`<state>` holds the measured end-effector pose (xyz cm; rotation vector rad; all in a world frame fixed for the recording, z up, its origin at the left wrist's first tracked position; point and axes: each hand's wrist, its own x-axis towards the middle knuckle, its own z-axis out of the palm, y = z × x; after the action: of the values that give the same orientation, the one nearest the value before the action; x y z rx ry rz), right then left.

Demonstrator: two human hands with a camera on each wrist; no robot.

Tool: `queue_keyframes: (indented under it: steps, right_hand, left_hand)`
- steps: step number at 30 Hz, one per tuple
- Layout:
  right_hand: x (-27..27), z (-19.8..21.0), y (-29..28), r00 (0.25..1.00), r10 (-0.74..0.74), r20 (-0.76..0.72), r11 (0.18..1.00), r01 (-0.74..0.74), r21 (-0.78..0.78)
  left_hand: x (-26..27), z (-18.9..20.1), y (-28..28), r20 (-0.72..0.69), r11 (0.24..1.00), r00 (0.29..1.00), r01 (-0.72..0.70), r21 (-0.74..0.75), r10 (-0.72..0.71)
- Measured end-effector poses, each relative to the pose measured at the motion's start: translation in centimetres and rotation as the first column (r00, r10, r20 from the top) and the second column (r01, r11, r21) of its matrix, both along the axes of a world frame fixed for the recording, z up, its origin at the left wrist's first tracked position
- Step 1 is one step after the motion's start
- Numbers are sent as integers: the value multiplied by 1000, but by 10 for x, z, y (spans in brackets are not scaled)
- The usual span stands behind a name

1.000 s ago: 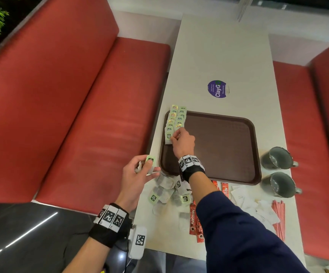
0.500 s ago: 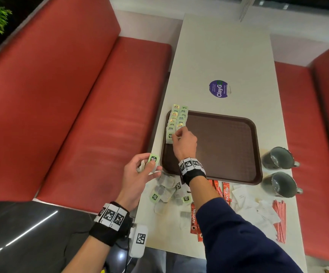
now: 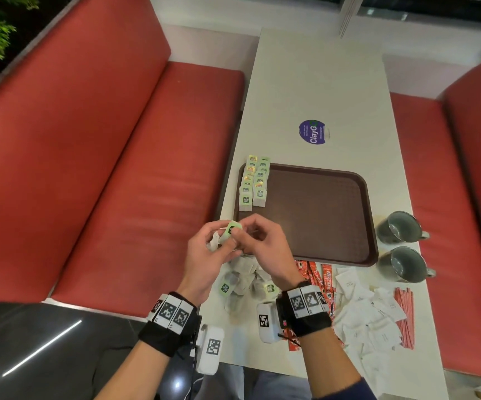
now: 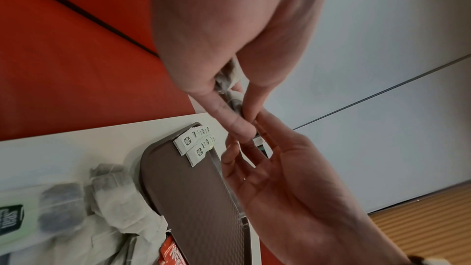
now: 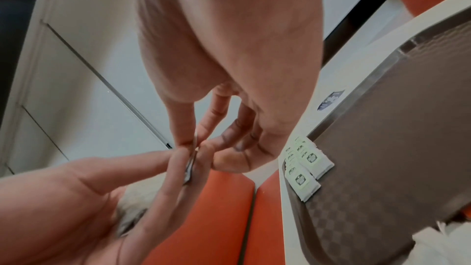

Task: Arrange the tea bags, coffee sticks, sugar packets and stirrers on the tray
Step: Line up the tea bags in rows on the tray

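Two short rows of green-labelled tea bags [image 3: 254, 183] lie along the left edge of the brown tray [image 3: 320, 220]. Just in front of the tray's near-left corner my left hand [image 3: 223, 241] holds a loose tea bag [image 3: 233, 228] with a green tag, its crumpled pouch in the palm. My right hand [image 3: 246, 230] meets it and pinches the tag between thumb and forefinger [image 5: 190, 128]. In the left wrist view the pouch [image 4: 226, 80] shows between my left fingers. More loose tea bags [image 3: 242, 281] lie in a pile under my hands.
Red coffee sticks [image 3: 325, 280], white sugar packets [image 3: 372, 313] and red stirrers [image 3: 405, 316] lie on the table near the front edge. Two grey mugs [image 3: 397, 226] [image 3: 400, 264] stand right of the tray. A round sticker [image 3: 312, 131] lies beyond it. Red benches flank the table.
My right hand has left the tea bag rows on the tray and drawn back to my left hand, where it now pinches the tag of the held tea bag.
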<state>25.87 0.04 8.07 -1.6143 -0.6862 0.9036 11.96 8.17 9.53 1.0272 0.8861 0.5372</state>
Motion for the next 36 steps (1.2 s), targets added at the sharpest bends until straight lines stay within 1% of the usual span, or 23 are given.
queue_keyframes:
  steps: [2, 5, 8, 10, 13, 20, 26, 28, 30, 32, 34, 36]
  right_hand:
    - [4, 6, -5, 999, -2, -35, 1000, 3, 18]
    - [10, 15, -11, 996, 7, -92, 999, -2, 48]
    - [14, 18, -15, 997, 13, -77, 997, -7, 78]
    - [14, 16, -15, 997, -9, -83, 996, 16, 87]
    - [13, 13, -17, 995, -44, -94, 996, 50, 69]
    - [20, 2, -21, 1000, 1, 5, 1000, -1, 21]
    - [23, -4, -24, 999, 13, 31, 999, -12, -44]
    - [26, -5, -24, 1000, -19, 1, 999, 19, -36]
    - [31, -5, -24, 995, -89, -44, 996, 88, -32]
    - [42, -10, -19, 985, -172, -2, 982, 171, -75]
    - [57, -23, -13, 967, -225, 120, 960, 241, -145]
    - [76, -41, -3, 946, -239, 219, 933, 286, -218]
  left_hand:
    - [1, 4, -2, 1, 999, 1000, 29, -28, -29]
    - [2, 7, -2, -8, 998, 1000, 26, -60, -26]
    - [4, 6, -4, -19, 999, 1000, 12, -48, -13]
    - [7, 6, -6, -11, 999, 1000, 1, -46, -1]
    - [12, 6, -9, 1, 999, 1000, -26, -31, 26]
    - [17, 9, -14, -20, 1000, 1000, -18, -6, 18]
    - [25, 4, -17, -41, 996, 995, -88, 12, 88]
    - [27, 2, -17, -38, 996, 995, -90, -9, 89]
    - [28, -1, -16, -50, 995, 995, -87, -43, 84]
    - [26, -6, -14, -72, 992, 994, -86, -90, 79]
    - [23, -10, -13, -84, 990, 994, -74, -123, 64]
    - [20, -14, -14, -82, 990, 996, -46, -130, 36]
